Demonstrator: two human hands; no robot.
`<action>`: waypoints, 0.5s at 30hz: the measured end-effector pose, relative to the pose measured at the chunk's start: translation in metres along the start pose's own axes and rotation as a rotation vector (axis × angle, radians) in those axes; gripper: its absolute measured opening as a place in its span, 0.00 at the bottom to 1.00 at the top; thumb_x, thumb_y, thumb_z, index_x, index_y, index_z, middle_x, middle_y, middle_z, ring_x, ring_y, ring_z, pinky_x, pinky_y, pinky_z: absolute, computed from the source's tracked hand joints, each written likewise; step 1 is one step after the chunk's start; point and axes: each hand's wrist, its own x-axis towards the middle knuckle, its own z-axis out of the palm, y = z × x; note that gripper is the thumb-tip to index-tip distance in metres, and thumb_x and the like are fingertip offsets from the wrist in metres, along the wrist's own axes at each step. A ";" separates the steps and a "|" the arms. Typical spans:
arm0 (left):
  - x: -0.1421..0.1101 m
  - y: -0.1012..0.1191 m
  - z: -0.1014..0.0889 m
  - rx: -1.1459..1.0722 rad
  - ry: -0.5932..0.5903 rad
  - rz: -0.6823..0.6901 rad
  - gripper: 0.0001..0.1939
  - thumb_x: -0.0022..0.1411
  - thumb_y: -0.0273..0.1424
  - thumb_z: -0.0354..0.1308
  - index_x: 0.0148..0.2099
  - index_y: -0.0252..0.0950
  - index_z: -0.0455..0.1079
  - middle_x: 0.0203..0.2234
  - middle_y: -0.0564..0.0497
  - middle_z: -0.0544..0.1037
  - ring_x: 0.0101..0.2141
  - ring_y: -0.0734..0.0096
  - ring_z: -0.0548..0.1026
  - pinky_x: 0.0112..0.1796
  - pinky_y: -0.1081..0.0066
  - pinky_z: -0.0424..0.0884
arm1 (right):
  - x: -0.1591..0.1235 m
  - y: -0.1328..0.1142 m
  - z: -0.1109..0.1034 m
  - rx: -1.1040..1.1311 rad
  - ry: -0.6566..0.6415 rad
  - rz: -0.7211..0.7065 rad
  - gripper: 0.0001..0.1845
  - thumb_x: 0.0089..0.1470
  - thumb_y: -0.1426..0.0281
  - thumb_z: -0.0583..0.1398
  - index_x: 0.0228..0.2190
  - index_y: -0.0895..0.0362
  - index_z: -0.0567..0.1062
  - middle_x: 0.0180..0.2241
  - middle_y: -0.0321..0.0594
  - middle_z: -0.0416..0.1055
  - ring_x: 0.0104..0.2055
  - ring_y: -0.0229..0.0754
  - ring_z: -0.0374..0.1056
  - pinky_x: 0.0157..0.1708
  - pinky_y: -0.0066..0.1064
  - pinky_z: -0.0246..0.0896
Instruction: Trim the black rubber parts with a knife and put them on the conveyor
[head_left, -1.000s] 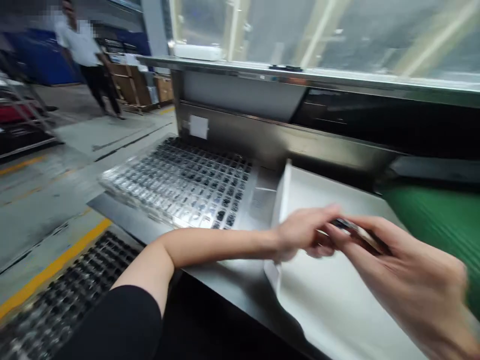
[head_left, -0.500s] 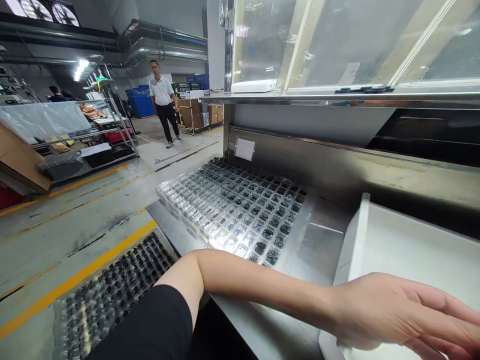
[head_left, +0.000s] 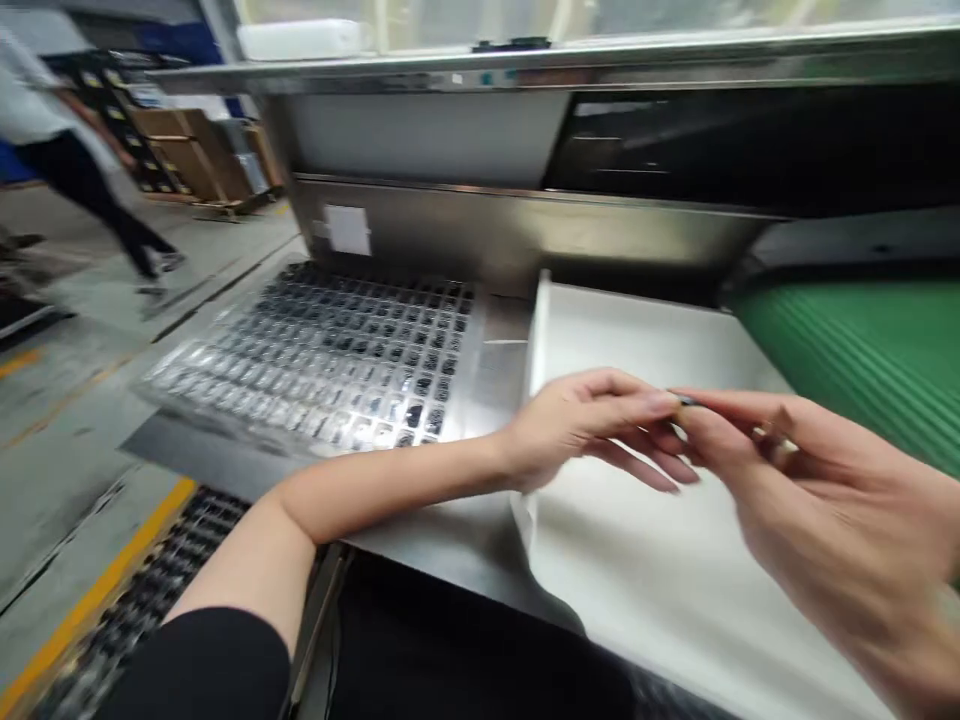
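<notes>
My left hand (head_left: 592,425) and my right hand (head_left: 817,510) meet fingertip to fingertip above a white sheet (head_left: 645,560) on the steel bench. Between the pinched tips sits a small dark part (head_left: 686,401), too blurred to name. Which hand carries it I cannot tell. To the left lies a clear plastic tray (head_left: 315,350) with rows of pockets, many holding small black round parts.
A green ribbed belt (head_left: 862,350) runs at the right. A steel back wall (head_left: 525,230) with a white label rises behind the tray. Another tray of dark parts (head_left: 127,610) sits low at the left by a yellow floor line. A person (head_left: 67,150) walks at the far left.
The view swung up and left, then back down. My left hand, half a second ago lying flat and alone low in view, is again pinched against my right hand.
</notes>
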 end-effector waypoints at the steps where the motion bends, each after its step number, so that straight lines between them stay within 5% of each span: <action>1: -0.002 0.001 0.001 -0.002 0.025 0.008 0.26 0.55 0.50 0.80 0.40 0.35 0.78 0.31 0.48 0.82 0.33 0.62 0.85 0.37 0.63 0.84 | 0.000 -0.006 0.000 0.053 0.011 0.006 0.10 0.63 0.59 0.73 0.43 0.49 0.90 0.30 0.41 0.81 0.25 0.40 0.69 0.21 0.35 0.57; 10: -0.005 0.005 0.007 -0.034 0.165 0.035 0.11 0.63 0.34 0.71 0.44 0.36 0.77 0.34 0.48 0.80 0.33 0.67 0.80 0.31 0.70 0.80 | 0.005 -0.017 -0.001 0.226 0.043 -0.163 0.08 0.63 0.73 0.73 0.43 0.49 0.88 0.34 0.37 0.83 0.30 0.41 0.74 0.27 0.34 0.67; 15: -0.007 0.008 0.010 -0.059 0.217 -0.013 0.09 0.63 0.36 0.69 0.40 0.36 0.77 0.33 0.49 0.75 0.27 0.74 0.69 0.19 0.79 0.62 | 0.004 -0.012 -0.001 0.188 -0.016 -0.273 0.09 0.64 0.74 0.72 0.43 0.49 0.87 0.35 0.36 0.83 0.28 0.41 0.74 0.24 0.34 0.66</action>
